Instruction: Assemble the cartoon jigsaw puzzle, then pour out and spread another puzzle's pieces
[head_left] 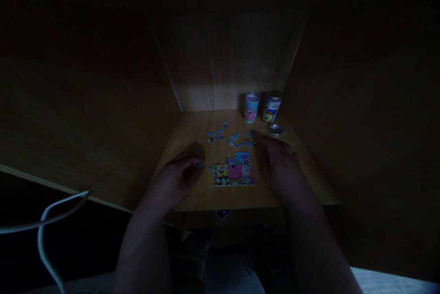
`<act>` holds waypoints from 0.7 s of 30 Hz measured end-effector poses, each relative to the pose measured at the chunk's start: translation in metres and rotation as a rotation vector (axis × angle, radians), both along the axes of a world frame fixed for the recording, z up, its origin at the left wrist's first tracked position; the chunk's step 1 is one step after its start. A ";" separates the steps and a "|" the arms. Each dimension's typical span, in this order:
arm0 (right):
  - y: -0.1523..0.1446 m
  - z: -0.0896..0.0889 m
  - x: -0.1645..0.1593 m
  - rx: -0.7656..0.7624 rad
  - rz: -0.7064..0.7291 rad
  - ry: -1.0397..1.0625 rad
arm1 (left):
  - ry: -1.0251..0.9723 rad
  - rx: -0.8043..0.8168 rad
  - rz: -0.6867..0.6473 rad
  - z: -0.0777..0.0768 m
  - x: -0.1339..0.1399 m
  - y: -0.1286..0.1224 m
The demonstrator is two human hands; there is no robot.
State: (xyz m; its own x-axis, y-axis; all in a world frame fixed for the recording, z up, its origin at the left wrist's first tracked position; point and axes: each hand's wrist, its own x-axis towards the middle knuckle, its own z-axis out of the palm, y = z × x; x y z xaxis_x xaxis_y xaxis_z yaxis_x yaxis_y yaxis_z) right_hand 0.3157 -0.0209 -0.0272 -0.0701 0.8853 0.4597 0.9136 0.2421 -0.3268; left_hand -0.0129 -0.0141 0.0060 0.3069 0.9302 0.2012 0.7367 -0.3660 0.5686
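A partly joined cartoon jigsaw puzzle (234, 172) lies on the wooden table between my hands, its upper left part unfilled. To its left, my left hand (180, 172) is closed, with thumb and index finger pinching a small bluish puzzle piece (201, 165). Another loose piece (196, 151) rests just above those fingers. On the right side, my right hand (283, 163) lies low over the table, palm down and fingers loosely apart, near the loose pieces. Its fingertips are dim, and I make out nothing held in them. Several loose pieces (234, 138) are scattered beyond the puzzle.
Two cartoon-printed cans, a pink-and-blue one (251, 109) and a yellow-and-blue one (271, 108), stand at the back right. A round metal lid (275, 129) lies before them. Wooden panels (227, 64) enclose the table. White cables (41, 234) hang at lower left.
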 end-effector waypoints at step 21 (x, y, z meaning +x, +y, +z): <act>-0.004 0.004 -0.014 -0.071 0.191 0.017 | -0.025 0.000 0.014 -0.003 0.001 0.000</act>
